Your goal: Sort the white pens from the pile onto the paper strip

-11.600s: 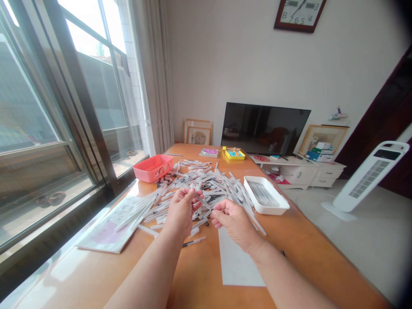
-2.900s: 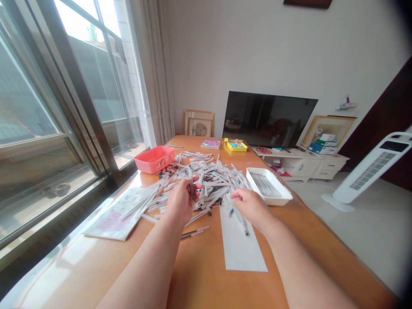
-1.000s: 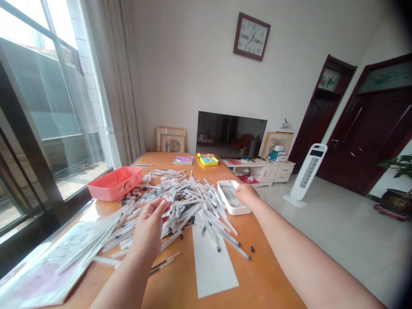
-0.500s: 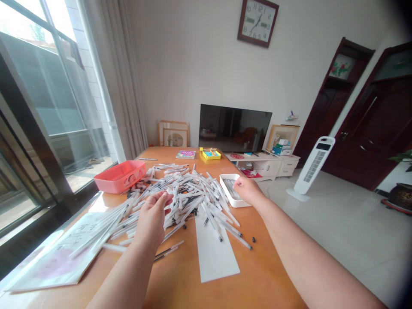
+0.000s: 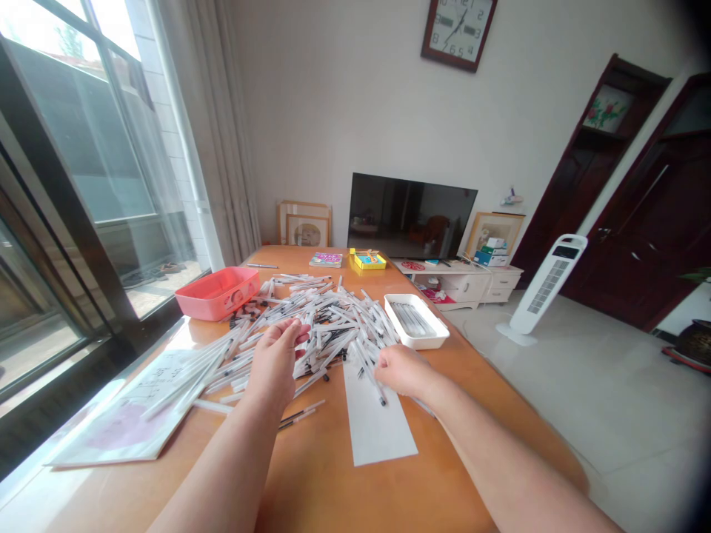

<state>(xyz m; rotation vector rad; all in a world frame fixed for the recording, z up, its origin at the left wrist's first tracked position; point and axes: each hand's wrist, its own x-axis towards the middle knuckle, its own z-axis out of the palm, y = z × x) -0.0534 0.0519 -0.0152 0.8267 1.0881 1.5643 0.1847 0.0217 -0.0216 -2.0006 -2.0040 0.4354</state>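
Observation:
A big heap of white pens, many with black tips, spreads over the wooden table. My left hand hovers at the near side of the heap, thumb and fingers pressed together; whatever is between them is too small to make out. My right hand is closed at the heap's right edge, above a white sheet of paper. Its fingertips are hidden, so I cannot see what they grip. Just beyond it stands a white tray with several thin, clear rods lying lengthwise inside.
A red plastic basket stands left of the heap. Long pens lie across a booklet at the near left. Towards the far edge are a yellow box, a small pink book and a single pen.
My right hand has come out of the white tray and moved down and left to the pens over the paper. My left hand stays pinched near the heap. The view has shifted slightly.

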